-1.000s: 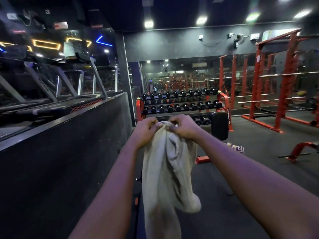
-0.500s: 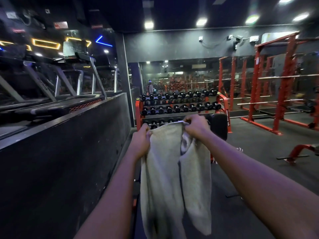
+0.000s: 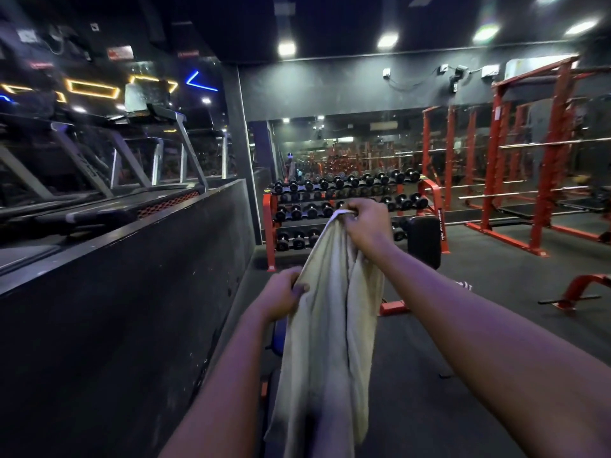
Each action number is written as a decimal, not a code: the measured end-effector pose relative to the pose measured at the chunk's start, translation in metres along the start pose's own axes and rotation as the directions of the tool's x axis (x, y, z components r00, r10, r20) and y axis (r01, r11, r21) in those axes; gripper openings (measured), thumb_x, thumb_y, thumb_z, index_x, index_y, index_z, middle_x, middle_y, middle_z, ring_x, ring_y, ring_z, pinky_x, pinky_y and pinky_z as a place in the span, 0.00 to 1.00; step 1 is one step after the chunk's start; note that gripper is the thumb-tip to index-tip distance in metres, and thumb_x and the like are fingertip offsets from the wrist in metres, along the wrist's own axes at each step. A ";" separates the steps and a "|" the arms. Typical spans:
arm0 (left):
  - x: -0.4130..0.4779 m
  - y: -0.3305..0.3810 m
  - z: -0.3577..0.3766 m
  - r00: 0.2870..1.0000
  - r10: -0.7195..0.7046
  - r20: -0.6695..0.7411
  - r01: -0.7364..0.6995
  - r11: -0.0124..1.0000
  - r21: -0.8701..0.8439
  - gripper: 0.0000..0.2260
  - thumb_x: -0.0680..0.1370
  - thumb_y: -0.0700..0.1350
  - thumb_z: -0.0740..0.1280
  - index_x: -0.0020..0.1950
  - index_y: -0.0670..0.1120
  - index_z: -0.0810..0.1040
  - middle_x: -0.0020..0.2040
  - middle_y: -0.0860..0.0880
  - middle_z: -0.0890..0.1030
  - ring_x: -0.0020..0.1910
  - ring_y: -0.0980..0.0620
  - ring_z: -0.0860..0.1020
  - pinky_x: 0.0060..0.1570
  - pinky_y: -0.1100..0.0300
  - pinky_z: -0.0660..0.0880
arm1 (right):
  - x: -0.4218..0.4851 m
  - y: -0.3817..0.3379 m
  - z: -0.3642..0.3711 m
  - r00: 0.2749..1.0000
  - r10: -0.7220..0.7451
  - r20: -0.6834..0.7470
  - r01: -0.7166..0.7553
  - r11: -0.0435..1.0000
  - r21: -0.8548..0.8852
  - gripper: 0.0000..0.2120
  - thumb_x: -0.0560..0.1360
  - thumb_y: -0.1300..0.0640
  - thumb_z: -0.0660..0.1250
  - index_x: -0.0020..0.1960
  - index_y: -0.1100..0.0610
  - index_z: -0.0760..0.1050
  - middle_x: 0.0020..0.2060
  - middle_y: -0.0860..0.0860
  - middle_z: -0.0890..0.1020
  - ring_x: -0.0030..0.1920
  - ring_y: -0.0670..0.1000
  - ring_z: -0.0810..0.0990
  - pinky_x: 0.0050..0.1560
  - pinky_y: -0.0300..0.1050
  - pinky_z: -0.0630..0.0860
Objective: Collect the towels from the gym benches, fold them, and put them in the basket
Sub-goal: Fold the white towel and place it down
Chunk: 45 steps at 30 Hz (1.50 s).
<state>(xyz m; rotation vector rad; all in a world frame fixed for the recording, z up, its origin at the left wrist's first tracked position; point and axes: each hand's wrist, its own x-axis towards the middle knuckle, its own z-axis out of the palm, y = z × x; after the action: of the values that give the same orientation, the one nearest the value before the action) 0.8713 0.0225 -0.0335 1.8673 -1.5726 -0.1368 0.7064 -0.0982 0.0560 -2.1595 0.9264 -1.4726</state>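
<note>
Reference for all positions: the red-framed dumbbell rack (image 3: pixel 270 226) against the mirrored wall, with three tiers of black dumbbells.

Task item: the towel (image 3: pixel 330 342), pale cream. It is held in the air in front of the dumbbell rack, on the camera side of it, and touches no bench. Its top corner overlaps the rack's middle tier in view. The rest hangs straight down in long loose folds, bunched lengthwise, and the lower end runs out of the bottom of the frame.

Grip, right hand (image 3: pixel 363 226): it is the higher of the two, in front of the rack's middle and lower tiers. The fingers are curled and pinch the towel's top corner. A white hem shows just left of the knuckles.

Grip, left hand (image 3: pixel 281 294): it is lower, in front of and below the rack's left foot. Thumb and fingers pinch the towel's left edge, with the thumb tip visible on the cloth. The edge between the two hands runs on a diagonal.

Surroundings:
- A black bench pad (image 3: pixel 425 239) stands just in front of the rack's right end.
- A red bench foot (image 3: pixel 393 307) sits on the floor, nearer the camera than the rack.
- A small striped cloth (image 3: pixel 464 285) lies low to the right of the rack, mostly hidden by the forearm. I cannot tell what it is.
- Red power racks (image 3: pixel 545 160) stand well right of the dumbbell rack.
- Treadmills (image 3: pixel 148 166) are to its left, raised behind a dark partition wall (image 3: pixel 132 309).
</note>
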 end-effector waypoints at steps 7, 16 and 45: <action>-0.001 -0.005 -0.011 0.973 -0.078 -0.219 0.096 0.993 0.071 0.09 0.81 0.44 0.61 0.44 0.44 0.77 0.41 0.46 0.81 0.45 0.44 0.79 0.39 0.58 0.67 | 0.002 0.019 -0.022 0.935 0.302 0.189 -0.257 0.939 -0.230 0.20 0.69 0.63 0.75 0.57 0.46 0.78 0.54 0.48 0.81 0.48 0.50 0.79 0.48 0.46 0.81; 0.017 0.032 -0.032 0.978 0.083 -0.193 -0.071 0.995 0.072 0.08 0.75 0.49 0.72 0.44 0.45 0.77 0.39 0.50 0.79 0.37 0.54 0.74 0.35 0.65 0.67 | -0.011 0.017 0.013 0.953 0.021 0.302 0.022 0.990 -0.139 0.03 0.73 0.58 0.71 0.46 0.53 0.83 0.40 0.50 0.84 0.38 0.48 0.79 0.37 0.37 0.72; -0.004 -0.001 -0.048 0.927 -0.149 -0.345 0.202 0.971 0.125 0.05 0.79 0.43 0.67 0.44 0.44 0.80 0.38 0.50 0.79 0.38 0.52 0.76 0.40 0.62 0.68 | -0.016 0.036 0.011 0.813 0.514 0.275 -0.384 0.827 -0.410 0.12 0.70 0.55 0.76 0.49 0.61 0.80 0.46 0.55 0.83 0.44 0.54 0.82 0.44 0.44 0.81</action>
<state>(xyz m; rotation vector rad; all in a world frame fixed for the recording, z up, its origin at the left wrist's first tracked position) 0.8941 0.0468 0.0014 2.0291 -1.2123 0.2233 0.7011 -0.1135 0.0188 -2.1168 1.5007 -0.6704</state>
